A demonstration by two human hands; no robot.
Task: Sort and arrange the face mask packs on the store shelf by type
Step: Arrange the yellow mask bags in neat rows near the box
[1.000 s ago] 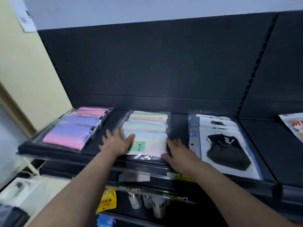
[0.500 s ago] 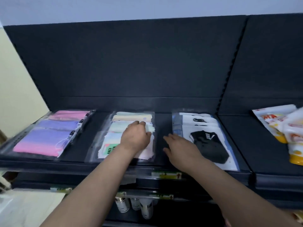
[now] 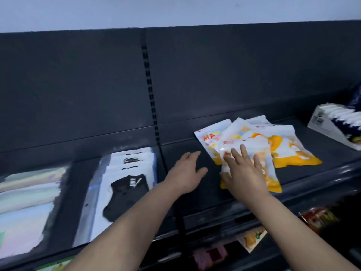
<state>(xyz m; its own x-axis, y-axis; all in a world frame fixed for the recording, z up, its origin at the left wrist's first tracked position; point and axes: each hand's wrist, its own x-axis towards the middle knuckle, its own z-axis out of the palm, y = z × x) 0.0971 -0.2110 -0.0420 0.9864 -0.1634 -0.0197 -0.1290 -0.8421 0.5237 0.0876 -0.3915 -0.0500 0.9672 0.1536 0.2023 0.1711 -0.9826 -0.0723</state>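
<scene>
Several white-and-orange mask packs [image 3: 277,145] lie in a loose, fanned heap on the right part of the dark shelf [image 3: 195,194]. My right hand [image 3: 244,173] lies flat with straight fingers on the nearest of these packs. My left hand [image 3: 185,173] hovers open over the bare shelf just left of the heap, touching no pack. A neat stack of white packs showing a black mask [image 3: 121,184] sits to the left. Pastel mask packs [image 3: 25,202] lie at the far left, partly cut off.
A white display box with dark sachets [image 3: 336,126] stands at the far right of the shelf. A slotted upright [image 3: 151,98] divides the back panel. Lower shelves hold colourful packets [image 3: 252,237] and a red-brown pack [image 3: 318,220].
The view has swung right. Both hands left the pastel and black-mask stacks and moved right; my right hand now rests on the white-and-orange packs, my left hand beside them.
</scene>
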